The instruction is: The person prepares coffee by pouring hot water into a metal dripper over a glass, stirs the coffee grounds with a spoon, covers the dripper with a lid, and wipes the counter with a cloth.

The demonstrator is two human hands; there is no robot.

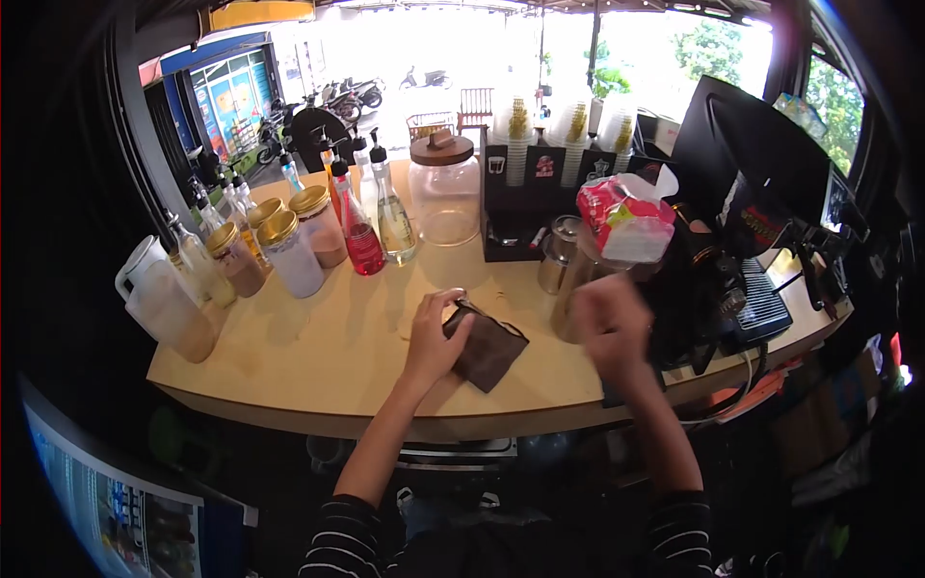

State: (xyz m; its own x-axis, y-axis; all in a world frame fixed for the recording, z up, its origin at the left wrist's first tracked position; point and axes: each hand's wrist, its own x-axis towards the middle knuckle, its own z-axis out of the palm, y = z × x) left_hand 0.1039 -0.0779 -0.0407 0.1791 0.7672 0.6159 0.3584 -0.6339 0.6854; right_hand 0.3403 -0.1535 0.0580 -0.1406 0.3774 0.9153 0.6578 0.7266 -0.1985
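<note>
A dark brown cloth or pouch [492,354] lies on the wooden counter near its front edge. My left hand [438,337] grips its upper left side, thumb and fingers curled at the edge. To the right, my right hand [613,323] is raised over the counter, blurred by motion, its fingers curled; whether it holds anything cannot be made out. Just beyond that hand are metal canisters [559,254] and a red and white tissue pack [626,218].
A large glass jar [446,197], syrup bottles [358,231], gold-lidded jars [290,254] and a plastic pitcher [166,303] line the counter's [289,361] back and left. A black cup holder [511,217] stands behind; a coffee machine [761,303] is at right.
</note>
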